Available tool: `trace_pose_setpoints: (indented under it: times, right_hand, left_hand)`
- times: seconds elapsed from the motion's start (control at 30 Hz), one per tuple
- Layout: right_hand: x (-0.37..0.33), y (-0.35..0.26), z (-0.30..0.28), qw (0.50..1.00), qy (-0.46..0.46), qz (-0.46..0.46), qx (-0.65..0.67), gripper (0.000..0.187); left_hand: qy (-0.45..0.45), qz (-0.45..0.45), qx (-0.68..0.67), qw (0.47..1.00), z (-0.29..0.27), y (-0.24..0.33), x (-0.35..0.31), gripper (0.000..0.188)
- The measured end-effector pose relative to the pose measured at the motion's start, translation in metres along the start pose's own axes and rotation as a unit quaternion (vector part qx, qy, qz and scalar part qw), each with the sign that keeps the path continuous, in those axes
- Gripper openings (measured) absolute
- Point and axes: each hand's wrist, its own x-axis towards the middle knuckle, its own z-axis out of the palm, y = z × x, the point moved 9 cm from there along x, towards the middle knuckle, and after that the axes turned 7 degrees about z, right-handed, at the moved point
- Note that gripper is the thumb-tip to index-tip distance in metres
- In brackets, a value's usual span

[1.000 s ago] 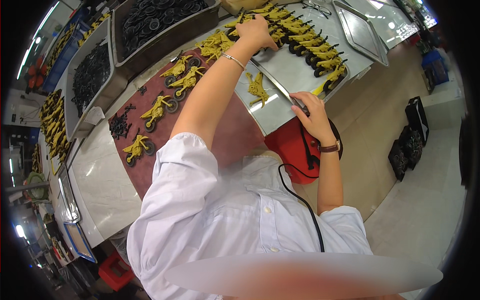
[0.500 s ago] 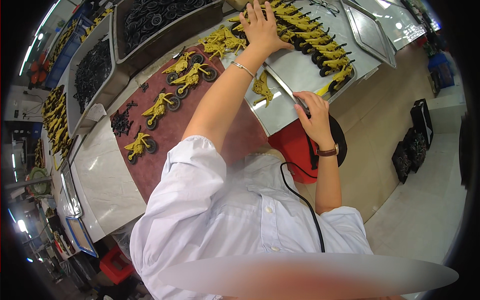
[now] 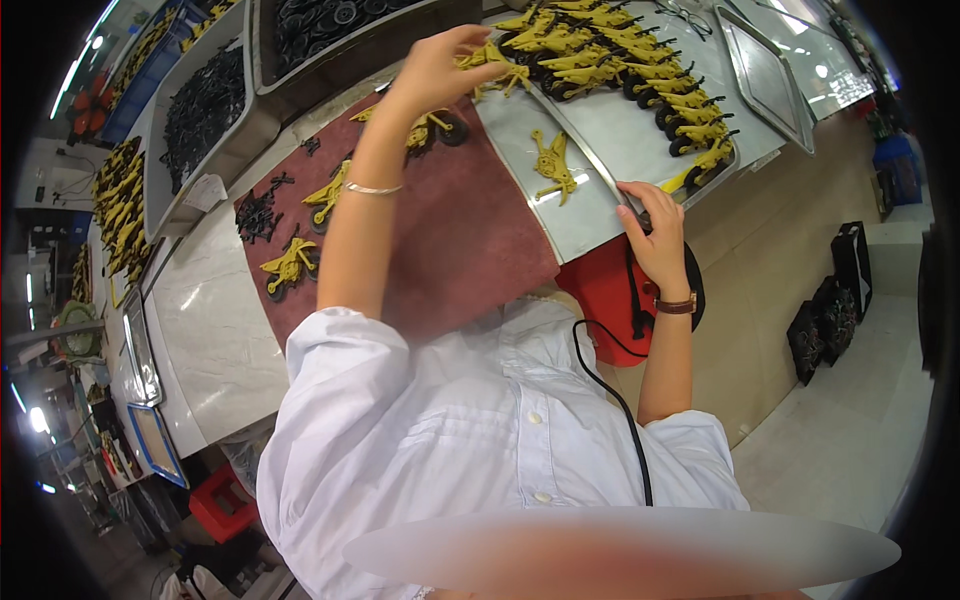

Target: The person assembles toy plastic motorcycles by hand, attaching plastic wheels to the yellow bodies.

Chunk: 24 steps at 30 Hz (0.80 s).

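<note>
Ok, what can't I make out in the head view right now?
Head view: whether the left hand holds any of the yellow parts; the hand overlaps them.
Head view: one toy motorcycle on the red mat, partly behind the left forearm.
Head view: the wheel bin's far side, cut off by the top edge.

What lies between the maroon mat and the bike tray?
Head view: a yellow toy motorbike frame on the pale table, with more yellow pieces farther up, by the left hand.
</note>
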Motion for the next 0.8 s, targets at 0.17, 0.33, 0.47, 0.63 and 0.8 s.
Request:
trace_pose_setpoints:
  times: [0.17, 0.33, 0.47, 0.63, 0.8]
  right_hand:
    - [0.014, 0.004, 0.001, 0.996, 0.011, 0.075, 0.052, 0.021]
    - [0.07, -0.062, 0.02, 0.996, 0.025, -0.062, 0.053, 0.025]
    - [0.115, -0.067, 0.067, 0.995, 0.013, -0.102, -0.002, 0.025]
    - [0.125, -0.043, 0.093, 0.991, 0.039, -0.046, -0.122, 0.019]
    - [0.122, -0.026, 0.091, 0.995, 0.046, -0.027, -0.083, 0.014]
  left_hand:
    - [-0.056, 0.034, 0.068, 0.996, -0.043, -0.009, -0.068, 0.04]
    - [-0.07, 0.061, 0.184, 0.979, 0.001, -0.008, -0.089, 0.046]
    - [-0.043, 0.086, 0.276, 0.956, 0.028, 0.008, -0.069, 0.05]
    - [-0.096, 0.136, 0.351, 0.921, 0.072, 0.012, -0.049, 0.048]
    - [-0.132, 0.111, 0.325, 0.93, 0.076, 0.003, -0.053, 0.041]
